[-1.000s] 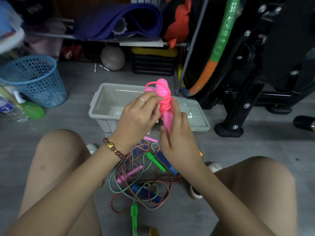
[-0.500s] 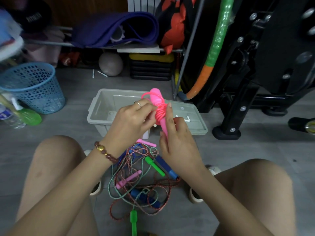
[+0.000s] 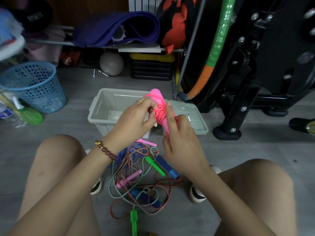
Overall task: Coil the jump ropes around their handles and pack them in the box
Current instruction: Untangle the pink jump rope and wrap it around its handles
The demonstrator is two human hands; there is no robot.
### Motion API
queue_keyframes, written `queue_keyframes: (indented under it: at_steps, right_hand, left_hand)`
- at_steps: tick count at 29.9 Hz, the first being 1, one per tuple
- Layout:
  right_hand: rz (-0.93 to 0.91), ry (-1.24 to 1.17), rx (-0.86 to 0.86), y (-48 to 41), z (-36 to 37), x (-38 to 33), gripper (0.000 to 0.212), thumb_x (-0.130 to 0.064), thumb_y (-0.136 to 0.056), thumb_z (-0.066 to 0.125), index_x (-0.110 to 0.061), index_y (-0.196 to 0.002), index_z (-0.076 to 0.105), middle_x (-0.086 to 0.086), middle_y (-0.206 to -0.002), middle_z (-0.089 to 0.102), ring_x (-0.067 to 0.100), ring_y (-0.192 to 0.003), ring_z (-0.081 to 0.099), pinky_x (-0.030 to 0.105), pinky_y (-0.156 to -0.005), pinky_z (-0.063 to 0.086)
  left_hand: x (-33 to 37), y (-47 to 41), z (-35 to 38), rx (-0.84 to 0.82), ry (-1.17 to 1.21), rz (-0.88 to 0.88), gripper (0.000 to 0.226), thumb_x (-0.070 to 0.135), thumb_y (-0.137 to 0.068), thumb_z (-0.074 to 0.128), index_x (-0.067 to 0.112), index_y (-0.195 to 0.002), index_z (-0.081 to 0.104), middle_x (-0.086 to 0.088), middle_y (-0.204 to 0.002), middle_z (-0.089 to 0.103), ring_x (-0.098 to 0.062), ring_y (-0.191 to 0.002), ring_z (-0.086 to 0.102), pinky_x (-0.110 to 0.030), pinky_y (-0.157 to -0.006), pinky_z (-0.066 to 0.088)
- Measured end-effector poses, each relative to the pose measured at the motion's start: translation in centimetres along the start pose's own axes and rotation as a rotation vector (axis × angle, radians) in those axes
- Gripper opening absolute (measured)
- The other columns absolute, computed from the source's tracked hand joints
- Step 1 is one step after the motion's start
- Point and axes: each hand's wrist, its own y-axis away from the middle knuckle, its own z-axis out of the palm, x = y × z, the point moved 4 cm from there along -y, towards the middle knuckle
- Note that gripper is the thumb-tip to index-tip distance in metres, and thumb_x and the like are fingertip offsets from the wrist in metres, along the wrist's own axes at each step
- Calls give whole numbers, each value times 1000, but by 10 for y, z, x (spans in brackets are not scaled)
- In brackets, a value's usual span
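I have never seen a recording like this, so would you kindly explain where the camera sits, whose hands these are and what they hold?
There is no machine here. A person wears one wide-angle camera on the head, so the single view looks forward and down at their own knees and hands. The right hand grips the lower end of the pink jump rope, whose cord is wound around its handles. The left hand pinches the cord at the coil. Behind the hands an open grey box stands on the floor, with its lid beside it. Between the feet lies a tangle of other jump ropes with green, blue and pink handles, not yet coiled.
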Motion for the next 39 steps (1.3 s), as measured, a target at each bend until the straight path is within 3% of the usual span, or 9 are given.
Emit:
queue_keyframes:
  at_steps: [5,9,14,19,23,27,31,36,39]
  right_hand:
    - [1,-13,-15,-3,-4,3,71,-27,-83,31,-10,-149,14,12,-100,45,26,-81,47,37,-65,43]
    - [8,-38,8,-3,-11,7,68,-28,-84,32,-8,-148,22,10,-92,47,24,-74,48,29,-61,34]
    - [-12,75,41,-4,-19,16,60,-29,-86,37,-8,-142,38,9,-85,51,20,-65,49,24,-55,28]
    - [-18,112,-15,-2,-16,17,59,-43,-91,36,-22,-146,28,4,-84,49,19,-62,52,23,-46,31]
    - [0,62,53,-1,-19,15,54,-38,-89,36,-20,-139,42,4,-78,51,23,-58,54,24,-44,30]
    - [-6,63,17,3,-9,13,60,-38,-89,34,-17,-146,33,7,-78,55,27,-59,58,27,-44,35]
    - [-49,34,-96,7,3,13,64,-44,-90,22,-23,-150,19,10,-90,56,31,-73,60,37,-55,45]
    - [-30,-118,-195,12,13,17,58,-33,-97,42,-17,-148,20,11,-118,56,34,-92,62,44,-72,50]
    - [11,-212,-213,17,15,23,40,-34,-96,48,-8,-123,33,13,-105,64,33,-86,64,46,-67,49]
  left_hand:
    - [6,5,0,74,84,44,13,-1,-80,50,7,-89,55,11,-82,48,6,-75,44,-7,-67,31]
    - [13,6,-3,48,142,76,39,-10,-82,54,11,-115,58,3,-88,55,-1,-80,51,-6,-75,34]
    - [6,6,1,-7,124,165,22,-3,-85,59,7,-103,69,1,-96,59,-5,-84,55,-17,-77,43]
    - [9,9,-3,73,-170,283,10,14,-86,58,13,-88,68,3,-99,63,-20,-83,62,-38,-69,52]
    - [26,17,2,90,-303,494,15,12,-90,53,8,-85,66,-5,-113,67,-19,-109,60,-34,-89,48]
    - [29,25,4,58,-304,490,12,7,-87,50,14,-96,54,-5,-100,71,-18,-85,69,-29,-73,51]
    - [28,31,6,-9,-383,552,11,7,-92,42,15,-96,49,-4,-86,68,-19,-58,63,-31,-51,51]
    - [19,30,8,89,-222,357,11,14,-88,55,13,-90,67,4,-82,68,-9,-65,61,-25,-55,50]
    - [5,31,10,131,54,58,17,26,-79,63,27,-96,62,16,-80,69,1,-66,64,-20,-61,51]
